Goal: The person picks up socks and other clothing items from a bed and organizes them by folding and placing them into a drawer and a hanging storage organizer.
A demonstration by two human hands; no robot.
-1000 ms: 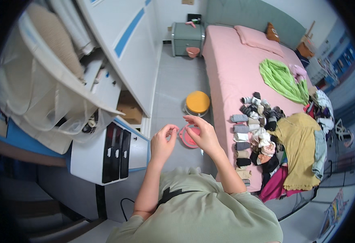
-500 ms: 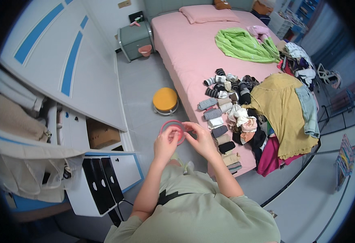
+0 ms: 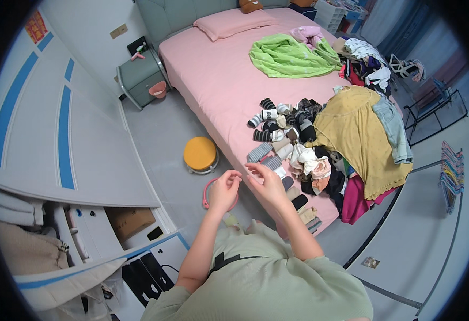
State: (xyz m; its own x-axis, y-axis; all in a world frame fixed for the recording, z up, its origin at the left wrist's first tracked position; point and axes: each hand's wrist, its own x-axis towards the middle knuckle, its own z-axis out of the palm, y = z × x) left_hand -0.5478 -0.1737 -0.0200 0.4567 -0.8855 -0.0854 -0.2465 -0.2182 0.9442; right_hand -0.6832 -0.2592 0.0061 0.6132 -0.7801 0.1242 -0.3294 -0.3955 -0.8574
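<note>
My left hand [image 3: 224, 192] is closed, its fingers curled together at chest height over the floor beside the bed. A thin pinkish-red loop [image 3: 206, 202] hangs at that hand, passing behind it, with a small knob on its lower left side. My right hand [image 3: 268, 185] is raised close by, its thumb and fingers curved and apart, with nothing visible between them. Just past my right hand, on the bed edge, lie rolled socks [image 3: 259, 152] in grey stripes, white, beige and black.
The pink bed [image 3: 207, 80] carries a sock pile [image 3: 290, 120], a yellow garment [image 3: 347, 134] and a green blanket [image 3: 293, 56]. A yellow round stool [image 3: 199, 153] stands on the floor, a grey nightstand [image 3: 141, 77] farther back. At left is an open wardrobe [image 3: 92, 219]; colourful hangers [image 3: 451, 174] hang at right.
The view has turned, shifting the bed and stool leftward. The loop has swung from between both hands to behind and below the left one; my right hand is now apart from it.
</note>
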